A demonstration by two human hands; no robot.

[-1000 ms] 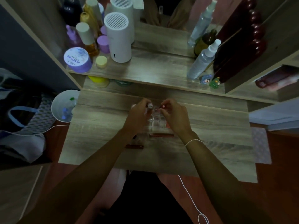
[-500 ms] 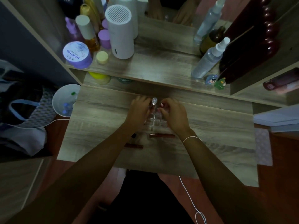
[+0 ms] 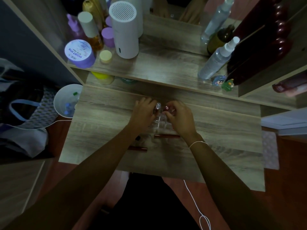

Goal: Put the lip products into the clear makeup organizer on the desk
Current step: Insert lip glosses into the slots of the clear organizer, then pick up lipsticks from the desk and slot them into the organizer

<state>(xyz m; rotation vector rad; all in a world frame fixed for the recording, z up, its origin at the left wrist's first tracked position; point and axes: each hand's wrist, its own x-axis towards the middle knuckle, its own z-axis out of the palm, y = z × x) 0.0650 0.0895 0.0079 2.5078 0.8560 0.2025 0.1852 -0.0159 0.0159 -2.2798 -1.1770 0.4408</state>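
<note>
While both hands work at the clear organizer (image 3: 160,121), left hand (image 3: 143,112) grasping a silver-capped tube (image 3: 157,107) upright, right hand (image 3: 180,116) pinching a red product (image 3: 166,108), two dark-red tubes (image 3: 167,136) lie crosswise on the surface (image 3: 224,130) just behind the wrists.

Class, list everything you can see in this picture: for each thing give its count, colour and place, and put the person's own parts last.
organizer: 1, clear, desk centre, between the hands
lip tubes: 2, dark red, lying on desk near organizer
desk: 1, grey wood
humidifier: 1, white, shelf
jar: 1, purple, shelf left
spray bottle: 1, clear, shelf right
bin: 1, white, left of desk
left hand: holds silver-capped tube
right hand: holds red item
</note>
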